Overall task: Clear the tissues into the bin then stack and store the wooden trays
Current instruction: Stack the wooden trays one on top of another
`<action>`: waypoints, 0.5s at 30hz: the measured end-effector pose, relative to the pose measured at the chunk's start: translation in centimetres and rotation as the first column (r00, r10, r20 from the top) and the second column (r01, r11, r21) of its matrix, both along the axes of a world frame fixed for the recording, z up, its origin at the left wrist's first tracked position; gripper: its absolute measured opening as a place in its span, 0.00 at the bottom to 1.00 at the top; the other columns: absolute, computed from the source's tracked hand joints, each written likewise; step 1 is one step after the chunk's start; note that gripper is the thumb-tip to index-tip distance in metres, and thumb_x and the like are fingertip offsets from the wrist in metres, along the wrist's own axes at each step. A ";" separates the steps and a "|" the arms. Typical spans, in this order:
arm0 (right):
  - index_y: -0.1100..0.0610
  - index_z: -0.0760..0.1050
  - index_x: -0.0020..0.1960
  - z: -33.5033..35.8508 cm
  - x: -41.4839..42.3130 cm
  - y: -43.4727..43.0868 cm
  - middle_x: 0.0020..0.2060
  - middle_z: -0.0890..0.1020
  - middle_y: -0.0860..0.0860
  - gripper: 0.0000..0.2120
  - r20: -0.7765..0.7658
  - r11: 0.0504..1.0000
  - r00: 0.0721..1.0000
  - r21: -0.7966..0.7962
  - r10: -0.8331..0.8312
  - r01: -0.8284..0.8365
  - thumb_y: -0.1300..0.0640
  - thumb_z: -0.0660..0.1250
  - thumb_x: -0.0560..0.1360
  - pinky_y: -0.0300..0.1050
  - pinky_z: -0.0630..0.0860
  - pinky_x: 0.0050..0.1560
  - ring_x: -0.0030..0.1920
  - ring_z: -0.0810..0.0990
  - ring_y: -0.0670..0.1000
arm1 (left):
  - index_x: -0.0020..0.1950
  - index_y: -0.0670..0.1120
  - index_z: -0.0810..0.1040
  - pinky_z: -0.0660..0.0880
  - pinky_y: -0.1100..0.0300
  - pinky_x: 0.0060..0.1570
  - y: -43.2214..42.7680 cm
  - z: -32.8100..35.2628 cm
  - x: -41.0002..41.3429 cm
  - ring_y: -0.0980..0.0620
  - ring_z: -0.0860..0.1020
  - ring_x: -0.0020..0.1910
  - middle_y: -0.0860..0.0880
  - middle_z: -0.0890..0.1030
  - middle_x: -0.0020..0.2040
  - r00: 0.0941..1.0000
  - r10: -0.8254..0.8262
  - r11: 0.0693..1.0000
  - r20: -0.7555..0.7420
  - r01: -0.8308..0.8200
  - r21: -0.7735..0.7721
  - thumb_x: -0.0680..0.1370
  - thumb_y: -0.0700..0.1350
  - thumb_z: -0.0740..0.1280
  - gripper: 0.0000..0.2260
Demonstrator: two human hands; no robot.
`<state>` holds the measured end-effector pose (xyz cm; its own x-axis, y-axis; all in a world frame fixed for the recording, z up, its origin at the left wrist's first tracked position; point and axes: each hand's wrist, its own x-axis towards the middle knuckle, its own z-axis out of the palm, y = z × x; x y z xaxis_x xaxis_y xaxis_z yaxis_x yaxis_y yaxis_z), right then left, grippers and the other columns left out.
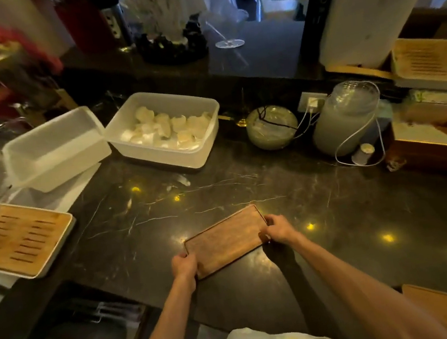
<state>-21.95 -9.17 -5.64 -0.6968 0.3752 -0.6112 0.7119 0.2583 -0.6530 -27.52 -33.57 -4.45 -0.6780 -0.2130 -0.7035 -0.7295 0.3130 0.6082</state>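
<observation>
Nearest us, our left hand [184, 266] grips the near-left short end of a dark wooden tray [226, 240], fingers closed over its rim, while our right hand [278, 230] pinches the far-right short end in the same way. The tray lies slightly askew on the black marble counter [337, 225], in the near centre, and we cannot tell whether it is lifted or resting. It appears empty, with no tissue on it.

To carry this step out well, we judge that the tray should be kept level, gripped evenly at both ends, and squared to the tray beneath before it is lowered, so that the edges nest rather than slide.

At the left edge sits a slatted bamboo tray [21, 238] in a pale base. Farther back stand two translucent tubs: the left tub [52, 154] looks empty, and the right tub [165, 128] holds crumpled white pieces, perhaps tissues. At far right another slatted tray [432, 59] rests on a shelf.

No brand, label or legible writing can be made out anywhere; the view is too soft.
</observation>
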 end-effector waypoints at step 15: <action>0.63 0.72 0.61 5.2 24.3 12.0 0.36 0.77 0.55 0.12 -0.132 0.828 0.819 -0.149 -0.559 0.541 0.66 0.64 0.78 0.47 0.75 0.38 0.37 0.77 0.51 | 0.52 0.49 0.76 0.76 0.56 0.35 13.8 2.3 8.4 0.49 0.81 0.42 0.46 0.83 0.46 0.918 -0.385 0.879 -0.092 0.395 0.267 0.77 0.37 0.64 0.08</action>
<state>2.36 2.83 -0.43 -0.4853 0.6689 -0.5630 0.5970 -0.2169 -0.7724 -19.07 -19.73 -2.16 -0.6916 0.2717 -0.6693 -0.5595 0.3845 0.7343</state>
